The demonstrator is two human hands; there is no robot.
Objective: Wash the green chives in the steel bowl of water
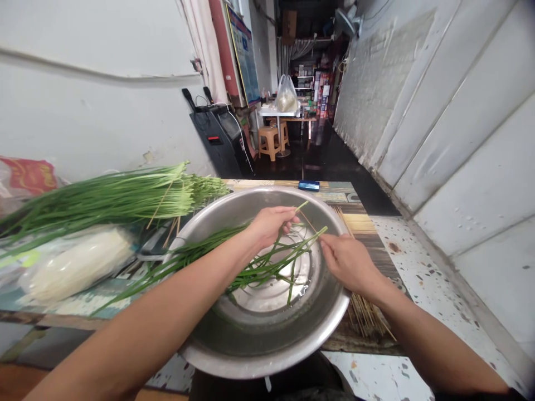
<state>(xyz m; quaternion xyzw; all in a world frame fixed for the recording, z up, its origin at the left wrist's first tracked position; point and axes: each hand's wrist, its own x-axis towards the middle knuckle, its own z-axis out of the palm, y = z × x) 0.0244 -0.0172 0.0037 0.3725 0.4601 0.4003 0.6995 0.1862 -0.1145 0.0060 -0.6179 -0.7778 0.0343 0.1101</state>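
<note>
Left hand point(270, 225) is pinching green stalk point(301, 205)
Right hand point(348, 259) apparently gripping skewer point(309, 222); stalk likely bending easily, needing end hold.

Over at the planked table point(359, 224), a steel basin point(259, 346) jutted past the near edge, thin sticks point(368, 317) crowded the near right corner, a blue object point(309, 185) hugged the far edge, and long greens point(104, 195) sprawled leftward!

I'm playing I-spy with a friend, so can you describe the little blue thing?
Find the big metal basin. Past its far rim, near the far edge of the table, lies the blue thing. Unlike the silvery basin, it's small and oblong.
</note>
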